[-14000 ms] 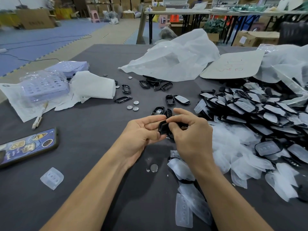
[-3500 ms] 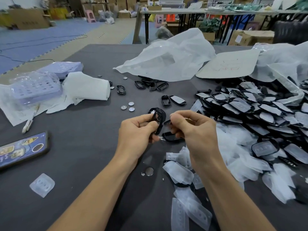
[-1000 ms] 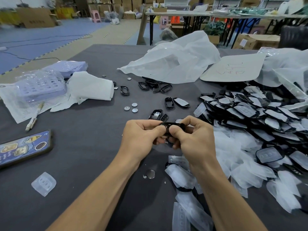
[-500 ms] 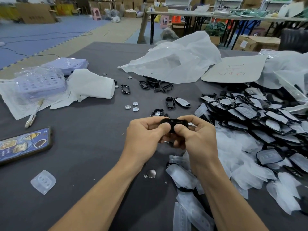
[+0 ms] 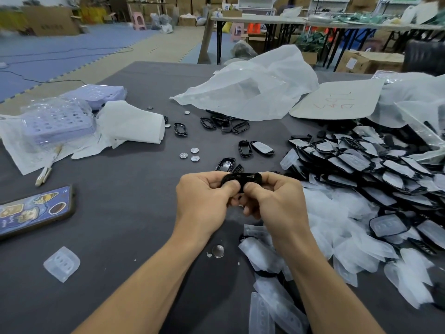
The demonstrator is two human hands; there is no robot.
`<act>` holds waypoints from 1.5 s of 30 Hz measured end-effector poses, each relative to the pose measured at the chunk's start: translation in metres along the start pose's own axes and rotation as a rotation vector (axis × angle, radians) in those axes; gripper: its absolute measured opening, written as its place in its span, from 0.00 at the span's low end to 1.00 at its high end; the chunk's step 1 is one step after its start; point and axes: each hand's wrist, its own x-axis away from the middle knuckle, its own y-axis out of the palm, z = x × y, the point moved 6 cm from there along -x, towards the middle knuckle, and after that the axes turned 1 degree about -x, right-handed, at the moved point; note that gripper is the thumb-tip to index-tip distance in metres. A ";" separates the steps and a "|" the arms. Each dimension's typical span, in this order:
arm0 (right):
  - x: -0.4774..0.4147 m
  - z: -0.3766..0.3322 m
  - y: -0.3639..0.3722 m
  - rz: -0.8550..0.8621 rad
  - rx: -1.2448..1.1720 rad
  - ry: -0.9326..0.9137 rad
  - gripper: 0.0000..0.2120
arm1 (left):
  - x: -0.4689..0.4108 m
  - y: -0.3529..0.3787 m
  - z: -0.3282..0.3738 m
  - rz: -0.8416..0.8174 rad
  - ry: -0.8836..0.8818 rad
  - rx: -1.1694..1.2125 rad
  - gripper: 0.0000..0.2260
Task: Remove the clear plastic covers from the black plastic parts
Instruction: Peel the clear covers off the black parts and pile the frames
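A black plastic part [image 5: 242,178] is held above the grey table [image 5: 120,225] between both hands. My left hand [image 5: 204,201] pinches its left end with thumb and curled fingers. My right hand [image 5: 277,201] pinches its right end, both thumbs pressing its near edge. Whether a clear cover is on it is hidden. A heap of black parts with clear covers [image 5: 375,165] lies to the right. Loose clear covers [image 5: 342,239] lie near my right forearm. Several bare black parts [image 5: 224,122] rest further back.
A phone [image 5: 33,210] lies at the left edge and a single clear cover [image 5: 62,263] near it. Coin cells [image 5: 190,154] sit mid-table, one [image 5: 218,251] below my hands. White plastic bags [image 5: 252,88], a paper roll [image 5: 132,125] and lilac trays [image 5: 57,121] stand behind.
Both hands came together on one black part and have kept it at the same spot, thumbs shifting slightly along its edge over the last second.
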 end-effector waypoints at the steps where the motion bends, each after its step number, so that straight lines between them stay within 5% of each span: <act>1: 0.001 0.001 0.000 0.009 0.005 0.016 0.05 | 0.001 -0.001 0.000 0.023 0.013 -0.030 0.13; 11: 0.003 -0.009 0.000 -0.004 0.309 0.034 0.12 | -0.006 -0.011 -0.013 0.047 -0.049 -0.071 0.10; 15: -0.035 -0.049 -0.008 0.179 0.552 -0.138 0.12 | -0.050 -0.060 -0.027 0.339 -0.177 0.008 0.07; 24: -0.235 -0.017 0.046 -0.291 1.330 -0.022 0.14 | -0.145 -0.080 -0.026 0.452 -0.123 -0.396 0.05; 27: -0.275 -0.006 0.054 -0.179 1.131 -0.017 0.07 | -0.160 -0.079 -0.025 0.395 -0.115 -0.478 0.05; 31: -0.312 -0.005 0.079 -0.155 0.826 0.016 0.26 | -0.162 -0.077 -0.028 0.339 -0.156 -0.479 0.07; 36: -0.327 0.003 0.124 -0.362 1.021 -0.121 0.38 | -0.159 -0.072 -0.027 0.305 -0.151 -0.407 0.10; 42: -0.288 0.002 0.143 -0.604 0.963 -0.352 0.27 | -0.157 -0.086 -0.024 0.365 -0.199 -0.350 0.08; 45: -0.258 -0.001 0.128 -0.900 0.823 -0.215 0.24 | -0.148 -0.093 -0.024 0.425 -0.240 -0.251 0.08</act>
